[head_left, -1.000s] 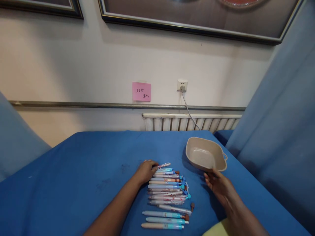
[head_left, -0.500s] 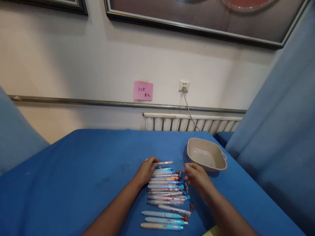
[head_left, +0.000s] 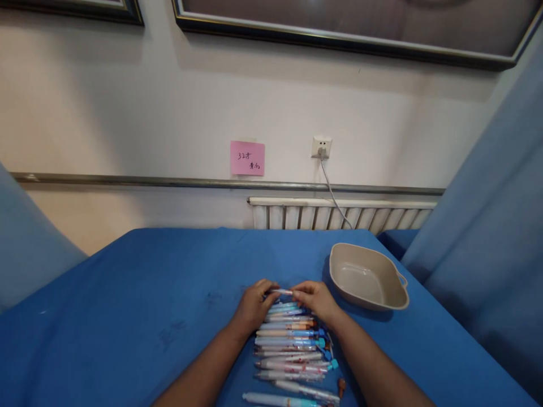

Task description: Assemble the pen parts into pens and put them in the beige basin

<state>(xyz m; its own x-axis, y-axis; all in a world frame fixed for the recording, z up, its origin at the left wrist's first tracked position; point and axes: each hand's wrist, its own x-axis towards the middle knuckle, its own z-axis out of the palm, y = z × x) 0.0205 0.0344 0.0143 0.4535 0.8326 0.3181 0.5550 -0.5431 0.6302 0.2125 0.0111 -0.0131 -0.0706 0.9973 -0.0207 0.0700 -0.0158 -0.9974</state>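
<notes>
Two bare hands are meeting at the far end of a row of pens (head_left: 291, 342) on a blue cloth (head_left: 169, 282). The left hand (head_left: 253, 305) is pinching the left end of a slim, pale pen (head_left: 283, 292) between thumb and fingers, while the right hand (head_left: 319, 301) is pinching the right end of the same pen between thumb and fingertips. This pen is spanning the gap between the hands, nearly level, just beyond the row; whether it is touching the cloth cannot be told. The other pens are lying crosswise, side by side, their barrels showing white, pale blue, peach and pink, and most of their blue, turquoise or brown tops pointing right. A beige basin (head_left: 367, 277) is standing on the cloth, to the right of the right hand and apart from it, its loop handle facing right. On the wall behind, a pink note (head_left: 248, 158) is hanging above a metal pipe (head_left: 169, 181), and a grey cord (head_left: 333, 195) is running from a white socket (head_left: 322, 147) down past a radiator (head_left: 339, 215). A blue curtain (head_left: 487, 215) is hanging at the right.
</notes>
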